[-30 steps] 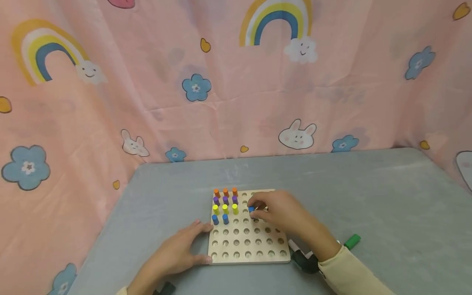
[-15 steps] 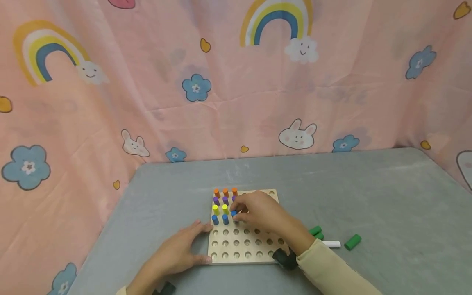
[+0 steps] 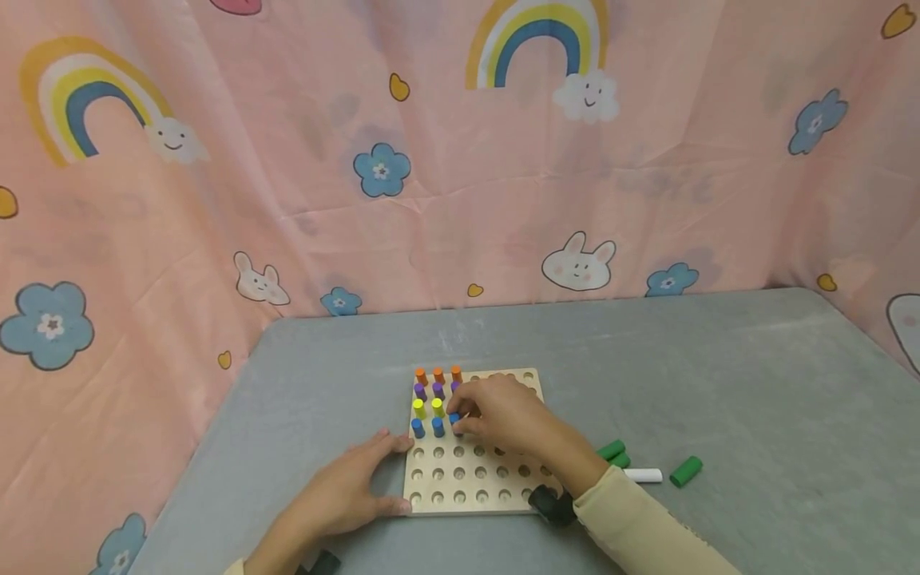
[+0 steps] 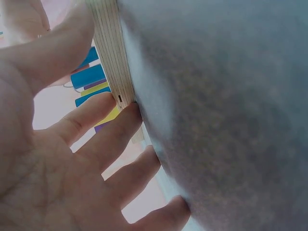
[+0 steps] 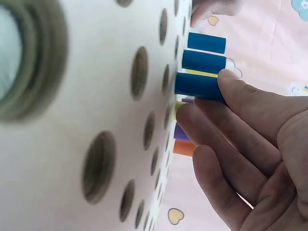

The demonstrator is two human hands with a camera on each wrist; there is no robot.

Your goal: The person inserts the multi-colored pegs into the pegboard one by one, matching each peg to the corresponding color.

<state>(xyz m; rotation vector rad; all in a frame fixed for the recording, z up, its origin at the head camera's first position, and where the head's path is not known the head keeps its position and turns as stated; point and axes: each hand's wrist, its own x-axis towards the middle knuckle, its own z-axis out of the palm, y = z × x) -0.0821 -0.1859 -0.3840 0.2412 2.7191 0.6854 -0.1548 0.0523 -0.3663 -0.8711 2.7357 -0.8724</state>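
A pale wooden pegboard (image 3: pixel 470 485) lies on the grey table, with rows of round holes. Orange pegs (image 3: pixel 438 374), purple pegs (image 3: pixel 438 390) and yellow pegs (image 3: pixel 437 407) stand in its far left part. My right hand (image 3: pixel 503 411) pinches the third blue peg (image 5: pixel 197 84) between thumb and fingers, its lower end at the board. Two other blue pegs (image 3: pixel 438 427) stand to its left. My left hand (image 3: pixel 348 487) rests along the board's left edge, thumb at the near corner and fingers spread. In the left wrist view, fingertips (image 4: pixel 132 110) touch the board's side.
Right of the board lie several green pegs (image 3: pixel 686 471) and a white peg (image 3: pixel 644 476), partly behind my right forearm. A pink patterned curtain (image 3: pixel 446 239) hangs behind the table (image 3: pixel 755 399).
My right hand has carried the blue peg left across the board to the third place in the blue row and holds it there. My left hand stays put.
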